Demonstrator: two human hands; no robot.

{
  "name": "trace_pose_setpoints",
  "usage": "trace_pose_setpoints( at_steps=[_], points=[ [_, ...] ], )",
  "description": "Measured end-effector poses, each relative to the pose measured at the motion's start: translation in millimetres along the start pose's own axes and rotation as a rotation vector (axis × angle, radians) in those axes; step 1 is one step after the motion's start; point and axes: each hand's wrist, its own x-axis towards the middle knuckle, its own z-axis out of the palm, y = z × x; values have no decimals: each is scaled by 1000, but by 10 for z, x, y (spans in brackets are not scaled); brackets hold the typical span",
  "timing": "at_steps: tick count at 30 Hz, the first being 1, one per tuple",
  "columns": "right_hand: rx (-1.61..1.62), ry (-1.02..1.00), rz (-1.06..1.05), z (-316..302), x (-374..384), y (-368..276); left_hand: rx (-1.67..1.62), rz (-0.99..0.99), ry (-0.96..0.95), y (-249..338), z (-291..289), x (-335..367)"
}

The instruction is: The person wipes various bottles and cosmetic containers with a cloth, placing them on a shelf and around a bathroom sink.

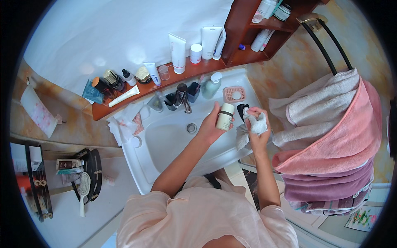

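Observation:
Over the right side of the white sink (159,144), my left hand (210,125) is wrapped round a small pale cream bottle (224,117) with a dark band below its cap. The bottle tilts slightly. To its right, my right hand (259,134) grips a crumpled white cloth (259,125), part of which hangs below the fingers. Cloth and bottle are a short way apart. A black object (242,108), whose kind I cannot make out, shows just behind my right hand.
A pump bottle (211,87), a pink soap dish (234,94) and the faucet (180,96) stand along the sink's back. Above, a brown shelf (161,89) carries tubes and jars. Towels (326,128) hang at right; a hairbrush (84,186) lies in a left rack.

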Motion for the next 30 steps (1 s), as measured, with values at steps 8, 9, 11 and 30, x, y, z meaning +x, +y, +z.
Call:
trace_pose_setpoints(
  at_steps=[8,9,11,30],
  points=[
    [-525,-361,-562,252,-188,-158,-10,-127,21,-14,-12,67],
    [-498,-306,-553,228,-134,-143,41,-142,61,-19,22,45],
    [-445,-194,-438,140,102,-117,-29,-38,117,-231,77,48],
    [-460,-370,-414,287,-478,106,89,-5,170,-80,-294,-8]
  ],
)
